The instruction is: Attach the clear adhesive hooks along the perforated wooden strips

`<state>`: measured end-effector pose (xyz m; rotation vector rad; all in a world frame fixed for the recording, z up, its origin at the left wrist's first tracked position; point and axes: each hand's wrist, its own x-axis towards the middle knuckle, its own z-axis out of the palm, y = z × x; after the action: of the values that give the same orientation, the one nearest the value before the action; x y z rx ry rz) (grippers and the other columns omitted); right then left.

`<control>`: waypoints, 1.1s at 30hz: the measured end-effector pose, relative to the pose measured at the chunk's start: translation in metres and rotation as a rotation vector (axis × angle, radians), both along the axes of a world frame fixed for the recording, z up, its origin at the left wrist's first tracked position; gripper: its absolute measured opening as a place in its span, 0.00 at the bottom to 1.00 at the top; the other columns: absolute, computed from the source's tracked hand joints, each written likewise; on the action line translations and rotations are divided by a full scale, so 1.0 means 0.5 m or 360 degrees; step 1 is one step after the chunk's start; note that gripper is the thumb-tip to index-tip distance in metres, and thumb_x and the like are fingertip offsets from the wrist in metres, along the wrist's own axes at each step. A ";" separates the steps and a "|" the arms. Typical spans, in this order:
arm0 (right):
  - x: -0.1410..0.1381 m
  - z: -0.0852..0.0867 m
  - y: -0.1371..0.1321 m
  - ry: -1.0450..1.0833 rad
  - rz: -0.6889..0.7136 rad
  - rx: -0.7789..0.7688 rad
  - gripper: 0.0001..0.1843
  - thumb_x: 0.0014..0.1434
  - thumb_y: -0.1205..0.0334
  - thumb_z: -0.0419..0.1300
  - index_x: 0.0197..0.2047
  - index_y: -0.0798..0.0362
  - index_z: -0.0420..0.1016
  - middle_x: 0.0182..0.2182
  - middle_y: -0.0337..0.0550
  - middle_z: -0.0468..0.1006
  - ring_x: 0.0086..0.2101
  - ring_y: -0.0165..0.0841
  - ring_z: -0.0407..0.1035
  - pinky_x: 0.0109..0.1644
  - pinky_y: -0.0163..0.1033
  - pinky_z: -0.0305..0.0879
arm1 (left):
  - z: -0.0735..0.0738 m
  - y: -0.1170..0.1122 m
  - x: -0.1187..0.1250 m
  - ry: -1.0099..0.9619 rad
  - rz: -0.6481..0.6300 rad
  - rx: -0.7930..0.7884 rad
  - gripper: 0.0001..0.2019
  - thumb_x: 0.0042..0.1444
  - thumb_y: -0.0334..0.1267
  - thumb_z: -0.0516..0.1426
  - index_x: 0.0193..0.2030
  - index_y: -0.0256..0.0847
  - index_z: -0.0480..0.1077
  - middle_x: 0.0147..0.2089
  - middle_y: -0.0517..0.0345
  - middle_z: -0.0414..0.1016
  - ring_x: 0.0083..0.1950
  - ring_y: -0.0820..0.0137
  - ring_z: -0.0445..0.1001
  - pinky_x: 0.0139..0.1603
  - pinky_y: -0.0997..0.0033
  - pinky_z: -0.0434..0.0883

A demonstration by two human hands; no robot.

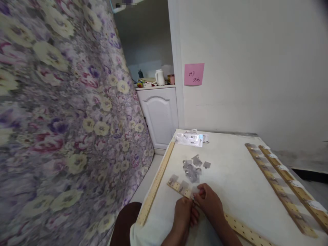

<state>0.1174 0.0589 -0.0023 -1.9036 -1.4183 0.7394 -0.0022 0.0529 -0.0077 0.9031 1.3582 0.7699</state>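
Note:
My left hand (pixel 183 212) and my right hand (pixel 209 202) meet low in the view over a pale wooden strip (pixel 238 228) full of small holes. Both hands have their fingers pinched together on a small clear packet (pixel 195 198) at the strip. Two more clear packets (pixel 175 180) sit fixed along the strip's far end. Just beyond the hands lies a loose pile of small clear packets (pixel 192 168) on the white table (pixel 230 164).
Another long holed strip (pixel 155 186) lies along the table's left edge. Two strips with packets attached (pixel 282 184) lie at the right. A clear plastic bag (pixel 189 139) rests at the far edge. A flowered mattress (pixel 64 112) leans at left; a white cabinet (pixel 160 112) stands behind.

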 end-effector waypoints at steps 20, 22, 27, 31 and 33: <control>0.001 0.002 0.001 -0.0003 0.0013 -0.0023 0.11 0.50 0.55 0.56 0.38 0.47 0.67 0.32 0.36 0.76 0.33 0.32 0.71 0.36 0.34 0.58 | -0.008 -0.001 0.001 0.0022 -0.0027 0.0064 0.16 0.53 0.50 0.49 0.24 0.40 0.62 0.12 0.62 0.68 0.09 0.78 0.59 0.10 0.79 0.48; 0.001 0.003 0.000 0.0007 0.0017 -0.0039 0.11 0.50 0.55 0.57 0.38 0.47 0.67 0.32 0.36 0.76 0.33 0.32 0.71 0.35 0.34 0.58 | -0.008 -0.001 0.000 0.0026 -0.0041 0.0064 0.16 0.53 0.50 0.49 0.25 0.40 0.62 0.12 0.62 0.68 0.09 0.78 0.60 0.09 0.79 0.49; 0.002 0.000 0.004 0.0004 0.0014 -0.0064 0.11 0.50 0.55 0.57 0.38 0.46 0.68 0.31 0.36 0.76 0.33 0.32 0.71 0.35 0.34 0.58 | -0.006 0.001 -0.003 0.0033 -0.0060 0.0056 0.15 0.54 0.48 0.49 0.24 0.40 0.62 0.12 0.62 0.69 0.09 0.79 0.60 0.09 0.80 0.49; 0.003 -0.004 0.008 0.0027 0.0033 -0.0063 0.11 0.49 0.56 0.57 0.38 0.47 0.68 0.31 0.36 0.76 0.34 0.32 0.71 0.36 0.34 0.59 | -0.003 0.004 -0.003 0.0036 -0.0076 0.0016 0.14 0.55 0.46 0.48 0.25 0.40 0.62 0.12 0.63 0.68 0.08 0.78 0.60 0.09 0.80 0.49; 0.003 -0.003 0.009 0.0032 0.0036 -0.0072 0.11 0.49 0.56 0.57 0.38 0.47 0.68 0.31 0.36 0.76 0.34 0.32 0.71 0.35 0.34 0.58 | -0.003 0.006 -0.003 0.0037 -0.0083 -0.0001 0.14 0.55 0.46 0.49 0.25 0.40 0.62 0.11 0.63 0.68 0.08 0.78 0.60 0.09 0.80 0.49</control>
<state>0.1188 0.0632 -0.0036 -1.9117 -1.4241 0.8058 -0.0039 0.0559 -0.0090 0.9459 1.3502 0.7212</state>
